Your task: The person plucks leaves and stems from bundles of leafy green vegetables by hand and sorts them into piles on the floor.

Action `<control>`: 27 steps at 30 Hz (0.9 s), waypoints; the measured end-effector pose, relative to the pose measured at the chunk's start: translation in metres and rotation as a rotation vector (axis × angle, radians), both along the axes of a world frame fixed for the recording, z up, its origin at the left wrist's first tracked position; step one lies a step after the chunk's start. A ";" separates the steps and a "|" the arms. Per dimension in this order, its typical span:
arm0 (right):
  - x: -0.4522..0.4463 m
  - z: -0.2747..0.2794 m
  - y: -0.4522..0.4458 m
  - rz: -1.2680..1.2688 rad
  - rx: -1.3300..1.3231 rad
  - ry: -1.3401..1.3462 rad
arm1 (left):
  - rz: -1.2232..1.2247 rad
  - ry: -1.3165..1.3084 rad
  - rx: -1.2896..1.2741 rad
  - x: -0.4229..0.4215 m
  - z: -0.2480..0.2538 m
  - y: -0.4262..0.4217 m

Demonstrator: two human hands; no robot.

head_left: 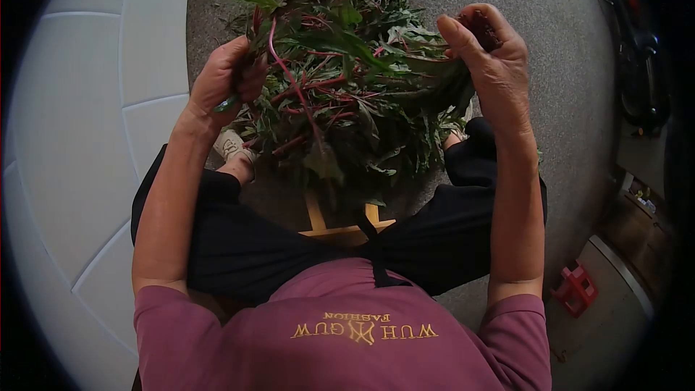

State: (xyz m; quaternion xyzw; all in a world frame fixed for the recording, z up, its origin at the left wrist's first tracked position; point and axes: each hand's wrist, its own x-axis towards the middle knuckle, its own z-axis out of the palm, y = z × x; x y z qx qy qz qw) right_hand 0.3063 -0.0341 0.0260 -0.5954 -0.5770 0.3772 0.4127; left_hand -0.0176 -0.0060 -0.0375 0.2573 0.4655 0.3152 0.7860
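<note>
A big heap of leafy greens [362, 116] with long red stems and narrow green leaves lies on the floor between my feet. To its left, my left hand [232, 76] is closed around a leafy red stem [279, 47] raised over the heap; a green ring-like band shows at that hand. On the right, the curled fingers and thumb of my right hand [496, 58] grip drooping leaves [445, 65] at the heap's edge. Something dark red shows inside its curled fingers, too shadowed to name.
A low wooden stool [347, 232] shows between my legs. Pale tiles [79, 101] cover the left side, and grey speckled floor [565, 87] runs along the right. Further right stand a red plastic item [577, 288] and a dark object [641, 80] I cannot identify.
</note>
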 end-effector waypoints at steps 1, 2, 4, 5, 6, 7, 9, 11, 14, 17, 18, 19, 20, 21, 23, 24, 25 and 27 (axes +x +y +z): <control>-0.001 -0.001 0.000 0.000 0.010 -0.002 | -0.002 -0.047 -0.024 -0.002 -0.002 0.000; -0.002 -0.001 0.000 0.000 0.020 -0.005 | -0.004 -0.094 -0.047 -0.003 -0.004 0.000; 0.000 -0.003 0.001 0.021 0.004 -0.034 | -0.004 -0.117 -0.081 -0.004 -0.002 0.000; 0.001 -0.004 0.001 0.041 -0.010 -0.062 | -0.006 -0.140 -0.112 -0.005 -0.002 0.000; 0.001 -0.005 0.002 0.044 -0.011 -0.061 | -0.003 -0.138 -0.114 -0.006 -0.003 0.000; 0.002 -0.007 0.002 0.060 -0.007 -0.087 | -0.002 -0.191 -0.112 -0.006 -0.005 0.001; -0.001 -0.007 0.002 0.079 -0.005 -0.111 | 0.001 -0.243 -0.112 -0.005 -0.004 0.000; -0.008 -0.003 0.000 0.056 -0.019 -0.091 | 0.036 -0.283 -0.120 -0.001 0.000 -0.001; -0.009 -0.005 0.001 0.087 0.008 -0.056 | 0.037 -0.294 -0.119 -0.001 0.001 -0.001; -0.007 -0.004 0.004 0.139 0.049 -0.183 | 0.058 -0.283 -0.141 -0.001 0.005 -0.001; -0.009 -0.005 0.003 0.139 0.048 -0.182 | 0.059 -0.282 -0.143 -0.001 0.005 0.000; -0.011 -0.006 0.002 0.129 0.072 -0.264 | 0.065 -0.289 -0.142 -0.002 0.004 0.000; -0.014 -0.008 0.001 0.118 0.096 -0.346 | 0.070 -0.296 -0.141 -0.002 0.003 0.000; -0.015 -0.010 0.000 0.117 0.096 -0.347 | 0.069 -0.297 -0.141 -0.003 0.003 0.000; -0.018 -0.015 -0.001 0.152 0.146 -0.430 | 0.056 -0.338 -0.115 -0.003 0.003 -0.001; -0.020 -0.015 -0.002 0.151 0.147 -0.430 | 0.056 -0.338 -0.114 -0.003 0.003 -0.001; -0.023 -0.016 -0.003 0.177 0.174 -0.449 | 0.045 -0.353 -0.094 -0.002 0.003 -0.002; -0.025 -0.017 -0.004 0.202 0.201 -0.469 | 0.033 -0.368 -0.072 -0.001 0.003 -0.002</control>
